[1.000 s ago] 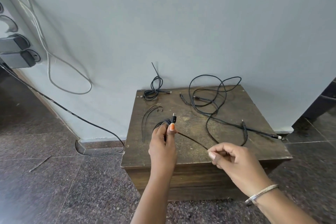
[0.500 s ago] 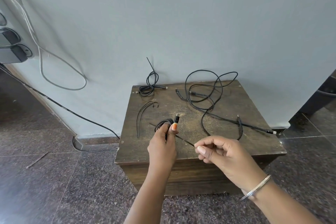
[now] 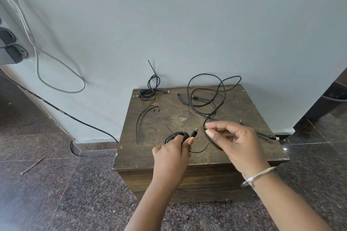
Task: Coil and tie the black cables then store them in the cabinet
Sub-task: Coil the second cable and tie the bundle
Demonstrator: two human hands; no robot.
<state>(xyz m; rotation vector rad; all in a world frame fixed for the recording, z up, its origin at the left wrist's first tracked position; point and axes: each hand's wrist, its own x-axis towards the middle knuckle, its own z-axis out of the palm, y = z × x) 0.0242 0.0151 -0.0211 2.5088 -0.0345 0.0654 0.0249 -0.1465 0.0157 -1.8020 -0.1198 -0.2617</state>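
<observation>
My left hand (image 3: 171,157) grips a small coiled black cable (image 3: 177,135) above the front of the wooden cabinet (image 3: 202,161); its plug sticks up past my thumb. My right hand (image 3: 235,140) pinches a thin black tie strand (image 3: 201,149) that loops from the coil. A tangled loose black cable (image 3: 208,97) sprawls over the back right of the cabinet top. A tied cable bundle (image 3: 150,92) leans against the wall at the back left. Two thin black ties (image 3: 143,118) lie on the left of the top.
Grey wall (image 3: 187,24) stands directly behind the cabinet. A white cable (image 3: 56,73) hangs from sockets at the left, and a black cord (image 3: 62,112) runs down to the dark granite floor (image 3: 56,193). A dark bin (image 3: 334,95) sits at the far right.
My right hand has moved up and toward the coil, so the strand that was stretched taut to the right now sags in a loop. My left hand kept holding the coil.
</observation>
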